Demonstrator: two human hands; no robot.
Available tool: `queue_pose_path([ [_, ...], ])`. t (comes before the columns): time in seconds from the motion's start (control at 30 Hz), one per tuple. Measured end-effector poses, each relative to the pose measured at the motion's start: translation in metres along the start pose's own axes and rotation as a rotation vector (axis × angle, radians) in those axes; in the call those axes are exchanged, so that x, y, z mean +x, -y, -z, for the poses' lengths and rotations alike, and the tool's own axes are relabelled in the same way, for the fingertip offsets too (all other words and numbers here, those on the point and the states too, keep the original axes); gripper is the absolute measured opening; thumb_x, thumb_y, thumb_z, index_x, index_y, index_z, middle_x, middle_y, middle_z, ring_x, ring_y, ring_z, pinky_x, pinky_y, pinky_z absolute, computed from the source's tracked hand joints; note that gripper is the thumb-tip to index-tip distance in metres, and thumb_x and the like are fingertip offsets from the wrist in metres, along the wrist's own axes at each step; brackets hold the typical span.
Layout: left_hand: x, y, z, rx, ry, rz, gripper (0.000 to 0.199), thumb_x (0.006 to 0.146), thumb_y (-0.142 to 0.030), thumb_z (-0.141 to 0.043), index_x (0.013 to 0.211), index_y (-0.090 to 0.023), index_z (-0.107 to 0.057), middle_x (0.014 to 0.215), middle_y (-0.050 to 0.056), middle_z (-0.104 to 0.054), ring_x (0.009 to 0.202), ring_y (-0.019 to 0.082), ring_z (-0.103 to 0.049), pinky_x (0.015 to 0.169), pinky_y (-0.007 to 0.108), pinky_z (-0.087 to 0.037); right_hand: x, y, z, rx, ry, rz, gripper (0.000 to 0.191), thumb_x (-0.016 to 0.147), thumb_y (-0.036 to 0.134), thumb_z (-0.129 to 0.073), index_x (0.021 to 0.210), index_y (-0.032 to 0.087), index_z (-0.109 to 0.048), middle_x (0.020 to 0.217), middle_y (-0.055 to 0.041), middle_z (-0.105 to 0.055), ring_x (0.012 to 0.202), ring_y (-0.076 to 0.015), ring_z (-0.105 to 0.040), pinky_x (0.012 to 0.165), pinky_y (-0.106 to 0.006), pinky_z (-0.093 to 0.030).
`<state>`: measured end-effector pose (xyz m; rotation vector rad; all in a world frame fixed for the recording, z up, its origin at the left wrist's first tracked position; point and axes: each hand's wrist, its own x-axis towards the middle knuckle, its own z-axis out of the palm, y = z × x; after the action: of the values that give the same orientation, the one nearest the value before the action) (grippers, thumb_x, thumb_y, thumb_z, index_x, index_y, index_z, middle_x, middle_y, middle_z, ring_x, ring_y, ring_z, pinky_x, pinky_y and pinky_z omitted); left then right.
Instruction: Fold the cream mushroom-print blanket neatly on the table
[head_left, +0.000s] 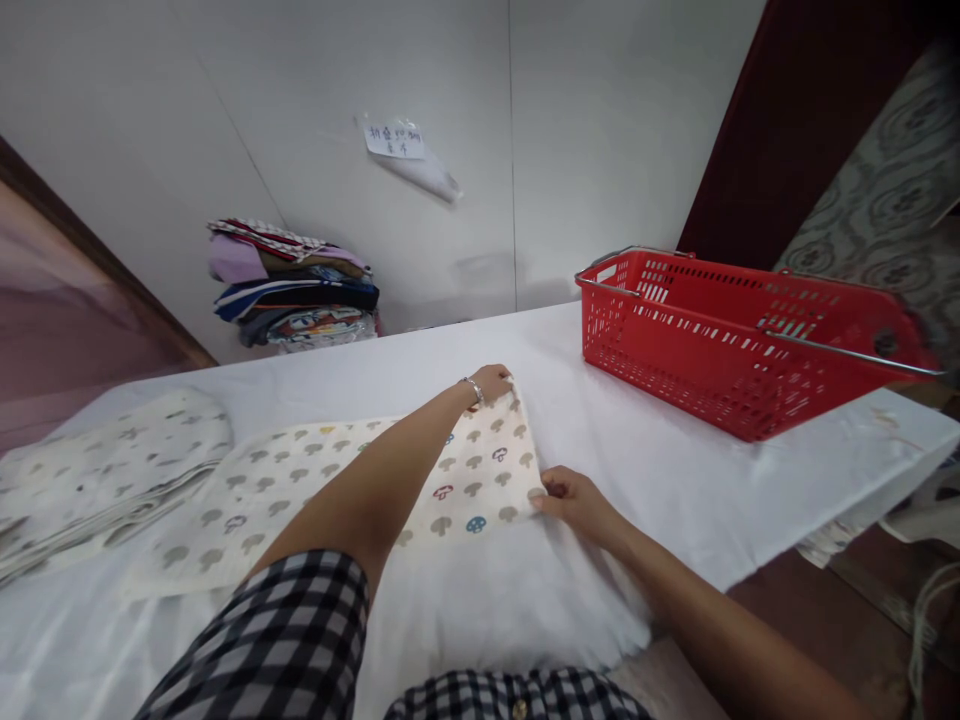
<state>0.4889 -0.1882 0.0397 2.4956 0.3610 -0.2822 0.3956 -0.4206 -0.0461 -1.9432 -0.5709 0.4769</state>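
A cream cloth printed with grey, red and blue mushrooms lies stretched across the white-covered table. My left hand, with a bracelet at the wrist, is closed on its far right corner. Lower down the same short edge, my right hand pinches the near right corner between thumb and fingers. My left forearm passes over the cloth and hides part of its middle.
A red plastic basket with metal handles stands on the table at the right. Folded patterned cloths lie at the far left. A stack of folded fabrics sits by the wall, beneath a paper note.
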Motion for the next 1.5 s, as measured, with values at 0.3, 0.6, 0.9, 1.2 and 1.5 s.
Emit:
queue_pose_path([
  [0.3, 0.002, -0.001, 0.000, 0.025, -0.006, -0.001, 0.035, 0.074, -0.027, -0.052, 0.109, -0.025, -0.058, 0.104, 0.004, -0.063, 0.064, 0.013, -0.058, 0.044, 0.019, -0.042, 0.005, 0.003, 0.011, -0.150, 0.240, 0.019, 0.024, 0.069, 0.035, -0.065, 0.065, 0.018, -0.049, 0.061, 0.0050, -0.045, 0.060, -0.0094, -0.039, 0.053, -0.021, -0.026],
  [0.6, 0.012, 0.002, -0.018, 0.097, 0.037, -0.027, 0.033, 0.072, -0.025, -0.057, 0.105, -0.024, -0.061, 0.104, 0.003, -0.065, 0.065, 0.014, -0.061, 0.048, 0.020, -0.047, -0.015, 0.005, 0.013, -0.078, 0.290, 0.019, 0.030, 0.080, 0.037, -0.055, 0.063, 0.018, -0.040, 0.059, 0.0056, -0.035, 0.056, -0.0072, -0.033, 0.050, -0.020, -0.024],
  [0.9, 0.015, 0.013, -0.042, 0.179, 0.018, -0.113, 0.044, 0.075, -0.024, -0.057, 0.119, -0.024, -0.054, 0.123, 0.007, -0.058, 0.085, 0.020, -0.064, 0.067, 0.029, -0.053, -0.030, 0.013, 0.007, 0.014, 0.335, -0.201, 0.032, 0.081, 0.050, -0.052, 0.074, 0.019, -0.048, 0.049, 0.0059, -0.046, 0.039, -0.0078, -0.041, 0.037, -0.019, -0.027],
  [1.2, -0.025, 0.033, -0.044, 0.277, -0.195, -0.369, 0.045, 0.085, -0.033, -0.049, 0.129, -0.022, -0.045, 0.139, 0.006, -0.044, 0.129, 0.020, -0.037, 0.110, 0.035, -0.024, -0.028, 0.006, 0.008, 0.012, 0.332, -0.181, 0.049, 0.083, 0.062, -0.043, 0.059, 0.019, -0.040, 0.044, 0.0056, -0.043, 0.035, -0.0059, -0.038, 0.038, -0.019, -0.024],
  [1.5, -0.069, 0.054, -0.098, 0.457, -0.079, -0.441, 0.068, 0.086, -0.061, -0.025, 0.141, -0.021, -0.028, 0.151, 0.010, -0.021, 0.139, 0.027, -0.011, 0.110, 0.054, -0.009, 0.007, 0.047, 0.043, -0.462, 0.188, 0.062, 0.036, 0.082, 0.052, -0.047, 0.080, 0.021, -0.066, 0.069, -0.0038, -0.065, 0.061, -0.0184, -0.058, 0.056, -0.027, -0.042],
])
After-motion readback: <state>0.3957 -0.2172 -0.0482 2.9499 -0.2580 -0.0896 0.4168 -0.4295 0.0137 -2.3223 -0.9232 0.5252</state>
